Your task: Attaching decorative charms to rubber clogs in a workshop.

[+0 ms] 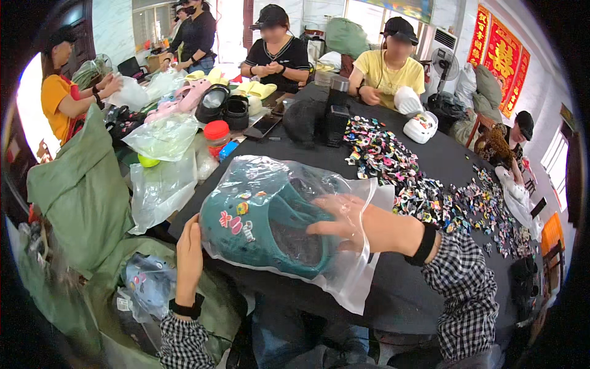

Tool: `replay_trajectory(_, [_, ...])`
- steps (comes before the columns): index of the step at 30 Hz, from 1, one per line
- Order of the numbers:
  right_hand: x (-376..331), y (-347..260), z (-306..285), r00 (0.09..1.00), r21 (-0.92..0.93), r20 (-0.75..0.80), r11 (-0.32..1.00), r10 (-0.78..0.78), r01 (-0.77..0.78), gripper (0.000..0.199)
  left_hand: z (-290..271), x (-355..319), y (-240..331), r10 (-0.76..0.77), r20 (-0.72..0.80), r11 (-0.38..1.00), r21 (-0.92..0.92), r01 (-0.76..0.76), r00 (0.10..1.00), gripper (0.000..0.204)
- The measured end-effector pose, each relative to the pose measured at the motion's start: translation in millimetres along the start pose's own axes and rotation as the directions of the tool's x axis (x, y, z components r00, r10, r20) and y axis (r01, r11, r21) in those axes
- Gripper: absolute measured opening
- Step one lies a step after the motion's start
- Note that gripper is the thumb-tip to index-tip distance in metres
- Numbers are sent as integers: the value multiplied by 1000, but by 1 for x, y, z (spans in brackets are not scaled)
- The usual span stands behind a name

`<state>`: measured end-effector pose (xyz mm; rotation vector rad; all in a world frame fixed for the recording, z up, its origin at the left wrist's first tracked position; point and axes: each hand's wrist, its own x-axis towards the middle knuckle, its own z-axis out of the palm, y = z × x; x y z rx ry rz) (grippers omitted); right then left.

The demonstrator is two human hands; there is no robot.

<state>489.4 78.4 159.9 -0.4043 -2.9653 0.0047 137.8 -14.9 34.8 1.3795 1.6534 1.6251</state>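
Note:
A clear plastic bag (362, 280) lies at the near table edge with a dark green clog (215, 212) inside; colourful charms (236, 224) sit on its upper. Whether a second clog lies with it I cannot tell. My right hand (347, 218) reaches in through the bag's mouth, fingers spread over the clog's opening near the heel. At the toe end, my left hand (190, 252) stands upright with straight fingers flat against the bag's outside; its thumb is hidden.
Many small colourful charms (393, 160) cover the black table's right side. A white bagged bundle (421, 127), a red-lidded jar (216, 135) and black cases (235, 111) stand beyond. Green sacking (80, 178) holding a bagged blue clog (147, 277) hangs at left. Several people work around the table.

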Motion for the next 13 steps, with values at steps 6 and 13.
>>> replay_trajectory(6, [15,2,-7,989,-184,149,983,4,23,52,-3,19,-15,-1,-35,989,145,6,999,28])
replay_trajectory(13, [-34,-16,-21,983,-228,176,969,-56,96,53,-11,17,-35,34,-98,999,40,-30,995,21])
